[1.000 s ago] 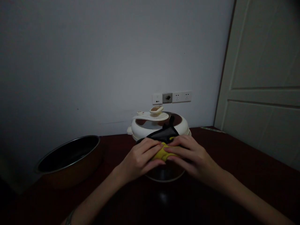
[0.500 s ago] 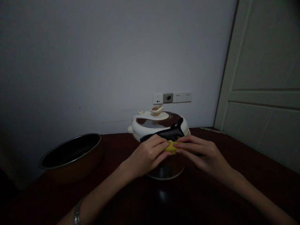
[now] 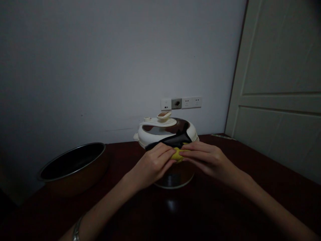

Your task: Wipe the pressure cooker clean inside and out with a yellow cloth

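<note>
My left hand [image 3: 158, 160] and my right hand [image 3: 207, 156] meet in front of a pressure cooker. Between their fingertips is a small bunched yellow cloth [image 3: 177, 155], pinched from both sides. Most of the cloth is covered by fingers. Just behind my fingers, a glossy black piece [image 3: 173, 140] of the cooker's front slopes up to the right. The electric pressure cooker [image 3: 144, 135] has a white lid with a brown top and a knob [image 3: 164, 115]. My hands hide much of its front.
A round inner pot [image 3: 82, 174] with a dark inside and metal rim stands on the dark red table [image 3: 122, 154] at left. Wall sockets [image 3: 191, 102] sit behind the cooker. A pale door [image 3: 278, 77] stands at right, with a thin flat strip [image 3: 223, 137] near its base.
The whole view has shifted, so everything lies a little further left and up. Both hands keep their pinch on the yellow cloth, with only slight finger movement.
</note>
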Motion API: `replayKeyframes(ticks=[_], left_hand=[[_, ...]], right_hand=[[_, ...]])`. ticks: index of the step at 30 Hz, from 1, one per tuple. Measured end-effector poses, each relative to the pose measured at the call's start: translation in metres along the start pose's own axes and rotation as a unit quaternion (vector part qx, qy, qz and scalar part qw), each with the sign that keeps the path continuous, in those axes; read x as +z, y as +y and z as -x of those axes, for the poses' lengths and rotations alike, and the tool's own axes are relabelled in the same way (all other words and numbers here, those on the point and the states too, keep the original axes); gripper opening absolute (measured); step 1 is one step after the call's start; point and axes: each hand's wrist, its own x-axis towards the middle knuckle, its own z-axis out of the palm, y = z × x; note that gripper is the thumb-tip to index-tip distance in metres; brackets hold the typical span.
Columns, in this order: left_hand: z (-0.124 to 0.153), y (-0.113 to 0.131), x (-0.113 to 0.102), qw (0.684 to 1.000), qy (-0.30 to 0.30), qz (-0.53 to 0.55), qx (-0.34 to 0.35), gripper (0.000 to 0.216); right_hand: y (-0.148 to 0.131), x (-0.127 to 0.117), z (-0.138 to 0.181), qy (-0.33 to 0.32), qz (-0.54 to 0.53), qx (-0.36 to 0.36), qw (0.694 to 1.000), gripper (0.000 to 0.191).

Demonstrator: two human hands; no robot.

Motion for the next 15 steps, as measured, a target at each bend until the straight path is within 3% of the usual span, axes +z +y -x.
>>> replayKeyframes(ticks=[4,10,15], left_hand=[[0.008,-0.002,-0.001,1.0,0.001,0.016,-0.006,0.029],[0.028,-0.012,-0.012,0.998,0.052,-0.019,-0.003,0.028],[0.007,0.008,-0.031,0.998,0.06,0.013,-0.019,0.018]], right_hand=[[-0.005,0.005,-0.001,0.006,0.032,-0.017,0.999,0.025],[-0.015,0.028,-0.017,0.023,0.069,-0.057,0.996,0.022],[-0.026,0.009,-0.015,-0.003,0.049,-0.012,0.999,0.035]])
